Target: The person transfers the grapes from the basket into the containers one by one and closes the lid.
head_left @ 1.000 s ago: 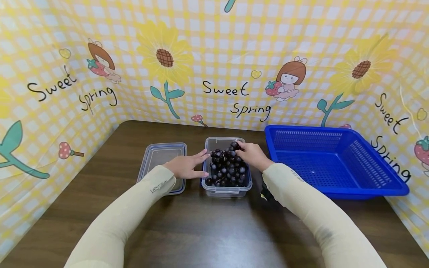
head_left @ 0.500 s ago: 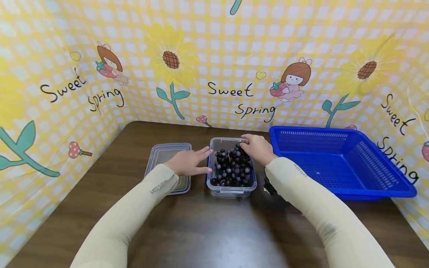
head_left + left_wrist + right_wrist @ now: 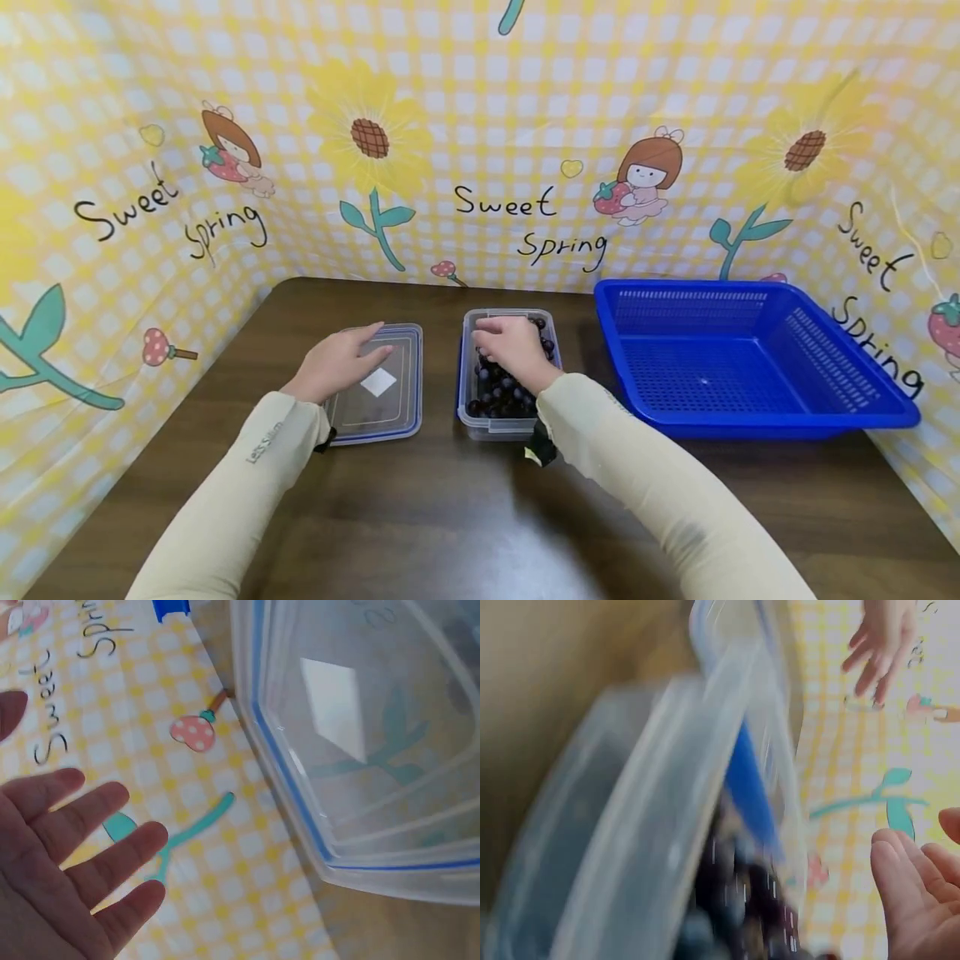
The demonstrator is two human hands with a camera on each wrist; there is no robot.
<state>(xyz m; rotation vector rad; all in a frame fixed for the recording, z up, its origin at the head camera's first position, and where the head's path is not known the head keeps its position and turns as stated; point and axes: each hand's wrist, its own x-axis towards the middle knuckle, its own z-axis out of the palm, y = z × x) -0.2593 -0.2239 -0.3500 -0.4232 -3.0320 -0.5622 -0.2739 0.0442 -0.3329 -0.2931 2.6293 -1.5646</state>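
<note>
- Head: the left hand (image 3: 333, 364) has moved from the container (image 3: 501, 432) to above the lid (image 3: 401, 408), fingers spread and holding nothing, so the container seems no longer braced. The right hand (image 3: 513, 343) has shifted from the far right corner to over the grapes (image 3: 495, 390) in the container, hiding many.
- Left wrist: 4 fingers (image 3: 112, 859) stand apart; the thumb (image 3: 10, 712) is mostly cut off.
- Right wrist: fingers slack, nothing visible between them; container and grapes are blurred and cropped below.
</note>
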